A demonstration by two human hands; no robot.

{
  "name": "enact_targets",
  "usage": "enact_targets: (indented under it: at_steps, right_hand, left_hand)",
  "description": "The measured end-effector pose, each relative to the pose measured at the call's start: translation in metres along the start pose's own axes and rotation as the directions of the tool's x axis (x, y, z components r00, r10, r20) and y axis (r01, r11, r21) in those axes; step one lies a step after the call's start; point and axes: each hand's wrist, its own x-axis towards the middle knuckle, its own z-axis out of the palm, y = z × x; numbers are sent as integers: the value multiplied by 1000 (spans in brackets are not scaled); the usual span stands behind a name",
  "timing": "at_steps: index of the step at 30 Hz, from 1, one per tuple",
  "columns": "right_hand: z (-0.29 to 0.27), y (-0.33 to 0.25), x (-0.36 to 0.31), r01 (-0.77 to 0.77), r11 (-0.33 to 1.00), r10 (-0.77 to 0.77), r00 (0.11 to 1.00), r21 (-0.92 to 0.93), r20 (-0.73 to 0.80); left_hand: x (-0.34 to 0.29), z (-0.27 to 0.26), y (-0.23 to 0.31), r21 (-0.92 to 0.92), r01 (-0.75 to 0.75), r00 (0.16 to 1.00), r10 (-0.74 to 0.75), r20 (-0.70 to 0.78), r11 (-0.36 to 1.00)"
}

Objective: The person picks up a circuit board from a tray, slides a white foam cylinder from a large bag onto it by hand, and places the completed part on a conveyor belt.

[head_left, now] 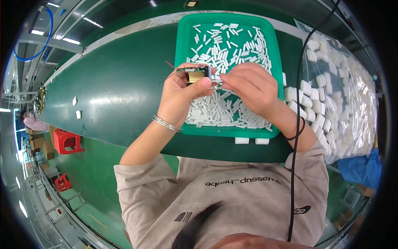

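While the left hand [176, 89] held a small electronic module [196, 77] over the green tray [232, 132], long axis running left-right, the right hand [256, 86] pinched narrow beside its right end, contents unclear.

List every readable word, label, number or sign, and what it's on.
Tan shirt: dark lettering, upside down in view; wording not copied.
Dark oval print on it: details too small to read.
Small dark striped print on it: no readable words.
Device in the left hand: markings too small to read.
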Motion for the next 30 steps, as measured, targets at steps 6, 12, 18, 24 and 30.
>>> enact_targets:
  at_steps: [6, 12, 18, 24, 30]
  right_hand:
    - [-10, -8, -8, -107, 992, 106, 994, -70, -15]
    - [-13, -9, -6, -204, 977, 198, 977, -62, -82]
    - [-7, -3, -7, -491, 829, 518, 855, 266, -37]
    - [-16, 23, -29, -604, 124, 857, 465, 787, 222]
    - [-23, 12, -26, -618, -68, 854, 370, 784, 366]
  left_hand:
    - [10, 10, -13, -78, -61, 995, 67, 80, 995]
    - [21, 11, -7, 48, -130, 980, 121, 157, 990]
    - [-20, -58, 17, 556, -304, 937, 348, 29, 774]
    - [-88, -124, -10, 934, -358, 907, 242, 346, 4]
    - [-45, -125, 13, 957, -249, 877, 455, 157, 150]
